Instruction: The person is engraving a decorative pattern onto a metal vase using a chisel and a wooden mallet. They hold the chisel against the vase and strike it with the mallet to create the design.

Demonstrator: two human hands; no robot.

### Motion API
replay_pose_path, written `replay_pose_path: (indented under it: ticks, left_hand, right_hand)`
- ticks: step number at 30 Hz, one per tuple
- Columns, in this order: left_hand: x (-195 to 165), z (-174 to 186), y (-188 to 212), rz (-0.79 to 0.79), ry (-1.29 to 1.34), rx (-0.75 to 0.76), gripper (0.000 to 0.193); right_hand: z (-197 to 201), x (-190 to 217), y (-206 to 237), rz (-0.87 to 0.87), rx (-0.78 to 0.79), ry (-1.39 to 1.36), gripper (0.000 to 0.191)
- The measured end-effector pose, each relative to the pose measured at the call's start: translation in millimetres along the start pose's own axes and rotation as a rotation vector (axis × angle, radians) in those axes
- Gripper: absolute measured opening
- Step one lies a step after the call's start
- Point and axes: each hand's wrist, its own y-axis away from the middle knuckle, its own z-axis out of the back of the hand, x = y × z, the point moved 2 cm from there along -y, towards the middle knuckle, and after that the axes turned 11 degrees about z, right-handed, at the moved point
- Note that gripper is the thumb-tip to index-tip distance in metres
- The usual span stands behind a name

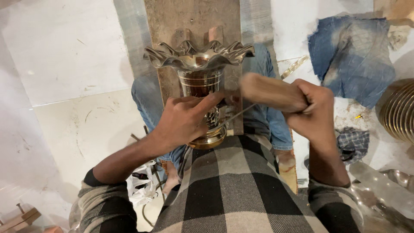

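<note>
Looking straight down over a black-and-cream checked shirt and blue-jeaned knees. Centre frame, a brass vase with a wavy, fluted rim, lying against a worn wooden plank that runs up between the legs, foot end nearest the body, flared mouth pointing away. Left hand wrapped over the vase's patterned barrel, fingers curled round the far side, forefinger stretched along the metal, firm grip. Right hand fisted tight around a wooden handle, blurred, with a thin metal shaft running from it down to the vase body just beside the left fingertips; exact contact point hidden by blur. Off to the right on the pale tiled floor, a crumpled blue denim rag, a small checked cloth below it, and at the frame edge a ribbed brass piece. Bottom left, a scrap of wood with a nail
</note>
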Motion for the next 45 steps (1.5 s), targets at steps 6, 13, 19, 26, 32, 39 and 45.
replay_pose_path:
  ticks: [6,13,19,26,32,39,45]
  left_hand:
    - [-2.5,0.0,-2.7,-0.035,-0.047,0.019,0.068]
    - [-4.4,6.1,-6.5,-0.055,-0.031,0.038,0.064]
    - [-2.6,4.9,-7.7,-0.08,-0.035,0.061,0.062]
    - [1.8,1.4,-9.5,-0.079,-0.062,0.136,0.055]
    - [3.9,2.7,-11.6,-0.08,-0.099,0.191,0.053]
    - [2.1,4.4,-16.9,-0.057,-0.186,0.336,0.055]
    - [0.3,7.2,-19.2,-0.192,-0.187,0.249,0.059]
  right_hand:
    - [-0.4,7.6,3.1,-0.044,0.007,0.169,0.017]
    - [-9.7,4.9,11.2,-0.058,-0.102,-0.158,0.019]
    - [-13.8,-4.1,29.5,-0.118,-0.121,-0.183,0.016]
    - [-26.0,-17.7,41.6,-0.053,-0.156,-0.305,0.013]
    - [-25.1,-13.5,47.1,0.09,-0.226,-0.274,0.024]
    - [-37.2,-9.5,54.9,0.058,-0.315,-0.346,0.027]
    - [-48.7,-16.0,70.7,-0.145,-0.435,-0.518,0.016]
